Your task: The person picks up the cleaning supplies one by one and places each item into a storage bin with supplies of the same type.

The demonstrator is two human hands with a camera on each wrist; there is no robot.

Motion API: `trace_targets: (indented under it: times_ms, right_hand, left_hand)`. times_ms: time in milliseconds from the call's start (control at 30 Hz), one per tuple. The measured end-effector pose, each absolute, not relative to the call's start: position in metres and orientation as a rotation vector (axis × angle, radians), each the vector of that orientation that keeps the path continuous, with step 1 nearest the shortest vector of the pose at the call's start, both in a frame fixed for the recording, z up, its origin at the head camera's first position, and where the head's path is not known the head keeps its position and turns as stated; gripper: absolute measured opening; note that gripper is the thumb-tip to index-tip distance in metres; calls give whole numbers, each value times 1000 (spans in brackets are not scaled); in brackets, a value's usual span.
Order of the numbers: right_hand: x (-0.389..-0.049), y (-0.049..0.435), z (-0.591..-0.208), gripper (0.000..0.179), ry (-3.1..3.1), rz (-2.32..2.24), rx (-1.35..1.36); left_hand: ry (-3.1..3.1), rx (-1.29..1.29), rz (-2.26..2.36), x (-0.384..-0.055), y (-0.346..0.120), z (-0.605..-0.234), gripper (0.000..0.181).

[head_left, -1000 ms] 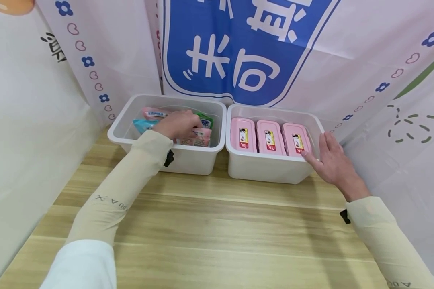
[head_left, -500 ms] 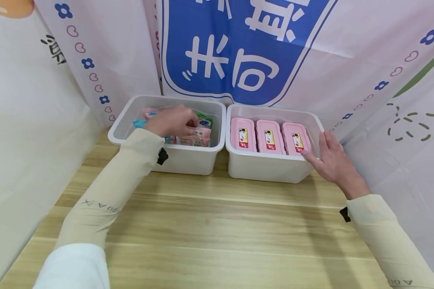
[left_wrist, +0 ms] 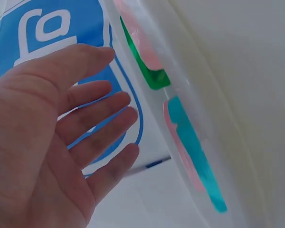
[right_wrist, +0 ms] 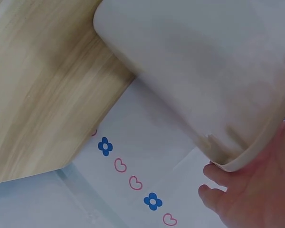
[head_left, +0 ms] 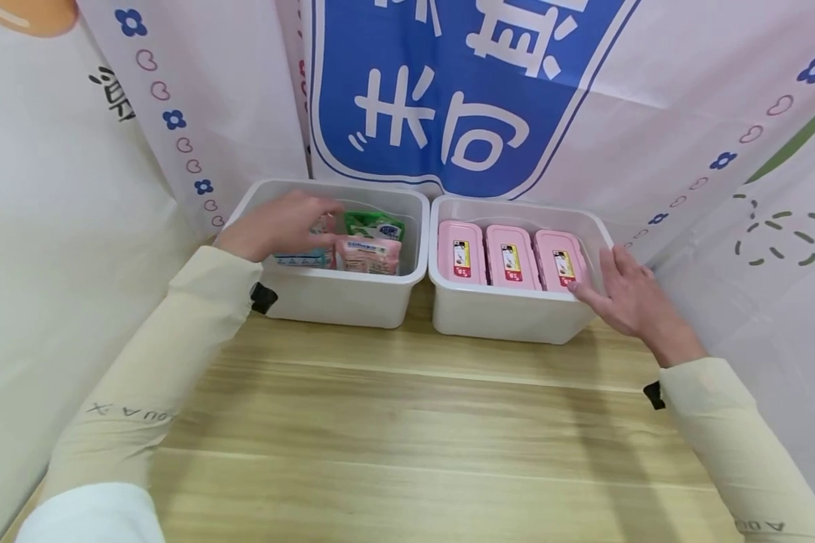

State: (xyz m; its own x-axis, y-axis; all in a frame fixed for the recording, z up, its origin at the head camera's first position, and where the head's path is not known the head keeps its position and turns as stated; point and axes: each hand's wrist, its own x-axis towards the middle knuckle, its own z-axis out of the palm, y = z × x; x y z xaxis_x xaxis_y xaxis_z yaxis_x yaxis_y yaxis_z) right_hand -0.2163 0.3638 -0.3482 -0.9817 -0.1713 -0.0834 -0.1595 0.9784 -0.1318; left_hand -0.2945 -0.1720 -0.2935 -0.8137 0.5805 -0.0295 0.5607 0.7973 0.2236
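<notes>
My left hand hovers at the left end of the left white plastic bin, fingers spread and loosely bent, with nothing in the grasp. Just by the fingertips are a pink printed packet, a green packet and a blue packet, partly hidden by the hand. In the left wrist view the palm faces the bin's edge, apart from the blue packet. My right hand rests on the front right corner of the right white bin, thumb along the front rim, fingers along the side.
Three pink lidded boxes stand side by side in the right bin. Both bins sit at the back of a wooden table. A printed cloth hangs right behind them, with white sheets along both sides.
My left hand has drawn left and up from the middle of the left bin, its fingers loosening and uncovering the pink and green packets. The right hand stays on its bin corner.
</notes>
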Motion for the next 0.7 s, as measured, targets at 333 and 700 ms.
trace_targets:
  times_ms: [333,700]
  right_hand:
    - [-221,354,-338,98,3048,-184,-307]
    - [-235,310,-331,99,3043,-235,-350]
  left_hand:
    - [2931,797,326,-278,-196,-298,71]
    - [3010,598,291,-269,-217,-311,96]
